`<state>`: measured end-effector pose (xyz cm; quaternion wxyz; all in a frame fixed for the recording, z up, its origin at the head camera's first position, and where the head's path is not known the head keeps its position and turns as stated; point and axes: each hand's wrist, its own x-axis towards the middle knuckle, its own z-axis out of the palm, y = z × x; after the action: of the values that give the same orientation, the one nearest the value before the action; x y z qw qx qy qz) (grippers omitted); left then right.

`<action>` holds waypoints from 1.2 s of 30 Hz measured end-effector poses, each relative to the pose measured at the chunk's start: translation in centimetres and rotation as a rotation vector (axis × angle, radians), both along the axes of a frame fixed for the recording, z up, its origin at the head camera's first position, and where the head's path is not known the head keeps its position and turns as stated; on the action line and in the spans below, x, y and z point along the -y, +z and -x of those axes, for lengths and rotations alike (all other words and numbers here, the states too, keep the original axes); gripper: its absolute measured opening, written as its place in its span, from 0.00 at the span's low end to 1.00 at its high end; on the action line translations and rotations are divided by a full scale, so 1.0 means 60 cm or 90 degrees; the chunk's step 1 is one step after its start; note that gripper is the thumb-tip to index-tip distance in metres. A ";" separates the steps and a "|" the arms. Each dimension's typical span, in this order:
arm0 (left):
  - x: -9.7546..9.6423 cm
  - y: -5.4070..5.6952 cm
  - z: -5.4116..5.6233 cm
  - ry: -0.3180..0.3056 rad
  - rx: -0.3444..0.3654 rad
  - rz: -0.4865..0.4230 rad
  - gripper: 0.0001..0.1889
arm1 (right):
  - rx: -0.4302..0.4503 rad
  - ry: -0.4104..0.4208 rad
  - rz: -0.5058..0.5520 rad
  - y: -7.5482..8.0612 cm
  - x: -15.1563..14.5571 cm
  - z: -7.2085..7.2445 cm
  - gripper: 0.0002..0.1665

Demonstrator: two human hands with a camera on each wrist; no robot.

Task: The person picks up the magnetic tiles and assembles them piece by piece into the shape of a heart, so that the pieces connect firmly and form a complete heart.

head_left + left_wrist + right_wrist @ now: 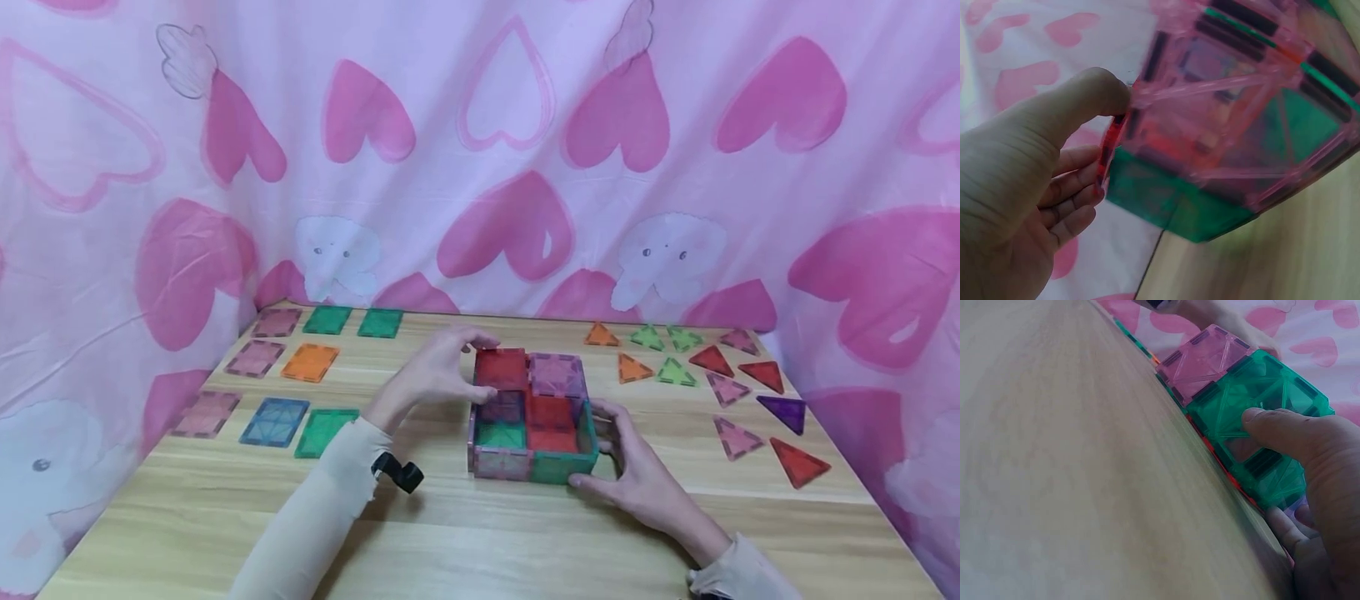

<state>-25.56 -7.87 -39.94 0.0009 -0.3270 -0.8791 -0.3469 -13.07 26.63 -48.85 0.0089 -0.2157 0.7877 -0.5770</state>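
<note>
A low box of see-through magnetic tiles [502, 464] stands on the table, with pink and green walls at the front. Over its back half lie a red square tile [501, 367] and a pink square tile [557, 375]; through the uncovered front half, green and red floor tiles show. My left hand [442, 371] pinches the red square tile at its left edge, thumb on the near side, as the left wrist view also shows. At the front right corner, my right hand [637, 475] holds the box, its thumb on the green front wall [1229, 403] and its fingers along the right side.
Loose square tiles in pink, green, orange [311, 363] and blue [274, 422] lie on the left of the table. Several triangle tiles, including a purple one [783, 413] and a red one [798, 463], lie on the right. A heart-patterned pink curtain [480, 167] surrounds the table.
</note>
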 end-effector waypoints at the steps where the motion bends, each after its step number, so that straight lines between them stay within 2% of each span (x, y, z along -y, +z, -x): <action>1: -0.003 -0.002 0.000 0.001 -0.002 0.003 0.40 | 0.000 0.003 0.002 0.001 0.001 0.001 0.63; 9: -0.006 -0.011 0.000 -0.012 -0.008 -0.008 0.39 | 0.001 0.000 -0.006 0.003 0.000 0.004 0.63; 16: -0.005 -0.011 0.001 -0.025 -0.008 0.000 0.40 | 0.003 -0.007 -0.010 0.005 -0.002 0.003 0.63; 21: 0.003 -0.011 -0.005 0.000 0.023 -0.014 0.46 | 0.008 -0.005 -0.008 0.004 -0.001 0.001 0.62; 24: 0.014 -0.008 -0.010 0.024 0.041 -0.037 0.49 | 0.009 -0.006 -0.009 0.004 -0.001 0.001 0.62; 31: 0.064 -0.001 -0.025 0.040 0.002 -0.075 0.53 | 0.001 0.006 -0.003 0.002 0.000 0.004 0.62; 36: 0.108 -0.006 -0.042 0.054 -0.001 -0.095 0.54 | 0.004 -0.002 -0.007 0.002 -0.002 0.000 0.62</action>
<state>-23.06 -14.38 -40.32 0.0403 -0.2889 -0.8636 -0.4111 -13.07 26.75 -48.75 0.0116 -0.2126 0.7913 -0.5732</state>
